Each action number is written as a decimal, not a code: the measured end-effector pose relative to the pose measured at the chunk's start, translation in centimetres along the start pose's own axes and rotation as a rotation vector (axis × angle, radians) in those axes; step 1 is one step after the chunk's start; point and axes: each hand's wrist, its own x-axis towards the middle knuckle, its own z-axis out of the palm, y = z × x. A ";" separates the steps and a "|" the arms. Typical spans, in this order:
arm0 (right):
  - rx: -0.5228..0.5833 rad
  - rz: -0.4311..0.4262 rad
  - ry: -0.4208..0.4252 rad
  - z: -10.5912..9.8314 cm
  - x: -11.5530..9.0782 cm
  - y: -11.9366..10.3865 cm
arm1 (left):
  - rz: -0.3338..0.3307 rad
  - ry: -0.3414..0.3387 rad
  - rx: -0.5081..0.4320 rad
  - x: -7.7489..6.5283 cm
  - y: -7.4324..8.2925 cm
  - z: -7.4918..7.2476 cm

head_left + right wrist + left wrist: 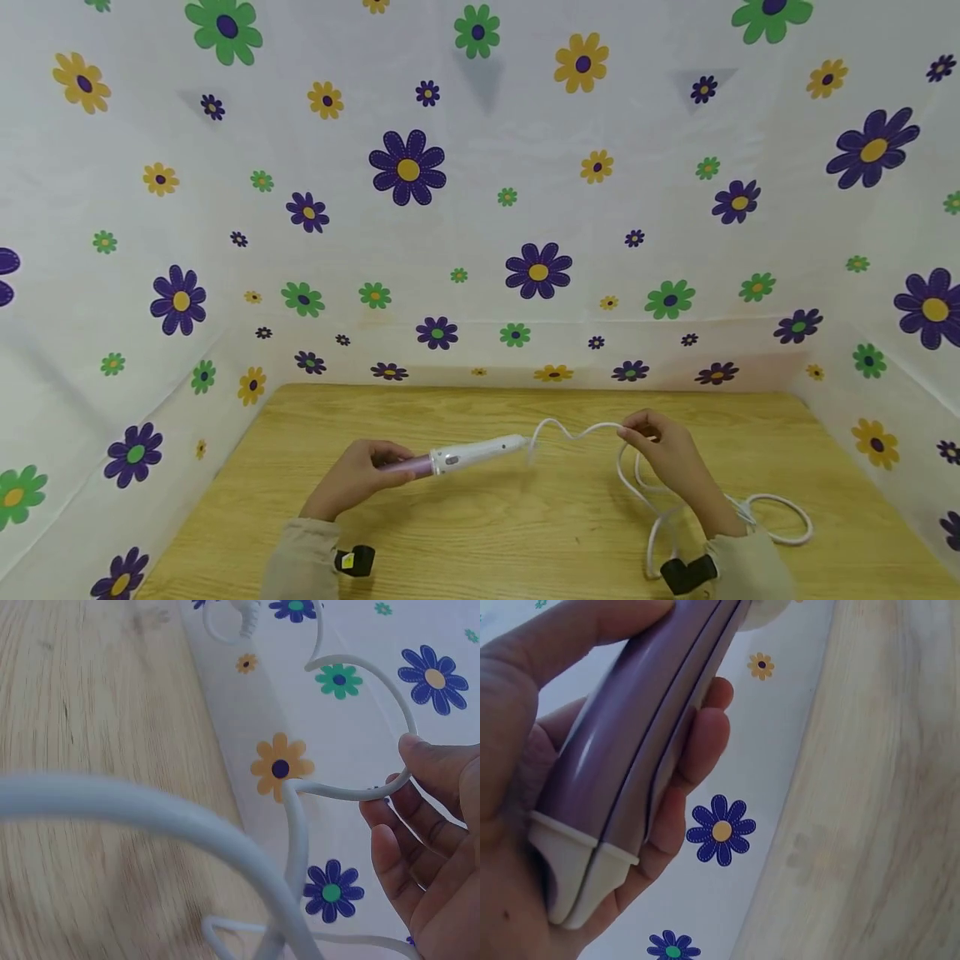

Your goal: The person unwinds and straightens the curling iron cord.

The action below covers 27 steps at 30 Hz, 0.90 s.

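Note:
A hair straightener (480, 452) with a white handle and a purple two-part barrel is held above the table, its handle pointing right. My left hand (363, 473) grips it by the purple end; the left wrist view shows the fingers curled around the purple halves (630, 742) with white tips against the palm. From the handle's end runs a white power cord (551, 422), wavy in the air. Farther right, my right hand (667, 454) pinches that cord between thumb and fingers, seen too in the right wrist view, where the cord (349, 793) bends at the fingertips.
Loose loops of the cord (795, 504) lie on the wooden table (525, 533) beneath and beside the right forearm. White flower-printed cloth (480, 225) walls off the back and both sides. Each wrist carries a small black camera (360, 560).

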 end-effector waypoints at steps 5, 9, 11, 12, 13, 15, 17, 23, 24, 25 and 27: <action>-0.045 -0.014 -0.005 -1.6 0.1 0.8 | -0.036 0.039 0.039 -0.2 -1.2 -0.9; -0.086 -0.039 0.000 -2.6 0.2 1.3 | -0.073 0.069 0.049 -0.6 -2.2 -2.1; -0.095 -0.046 -0.003 -2.8 0.2 1.6 | -0.103 0.084 0.038 -1.0 -2.8 -2.6; -0.102 -0.050 -0.001 -2.8 0.2 1.7 | -0.119 0.092 0.032 -1.2 -3.1 -2.8; -0.101 -0.049 -0.001 -2.7 0.2 1.9 | -0.129 0.098 0.031 -1.4 -3.3 -3.1; -0.095 -0.048 -0.009 -2.2 0.2 2.1 | -0.154 0.110 0.030 -1.8 -3.7 -3.3; -0.075 -0.054 -0.017 -1.6 0.3 2.2 | -0.174 0.123 0.033 -2.1 -3.9 -3.4; -0.030 -0.099 -0.048 0.1 0.6 1.9 | -0.207 0.146 0.081 -2.5 -4.0 -2.6; -0.031 -0.107 -0.059 0.3 0.6 1.8 | -0.212 0.148 0.092 -2.7 -4.0 -2.4; -0.034 -0.118 -0.066 0.5 0.6 1.9 | -0.217 0.151 0.103 -2.8 -4.0 -2.3; -0.036 -0.132 -0.088 0.7 0.5 2.0 | -0.215 0.150 0.112 -3.1 -3.9 -2.2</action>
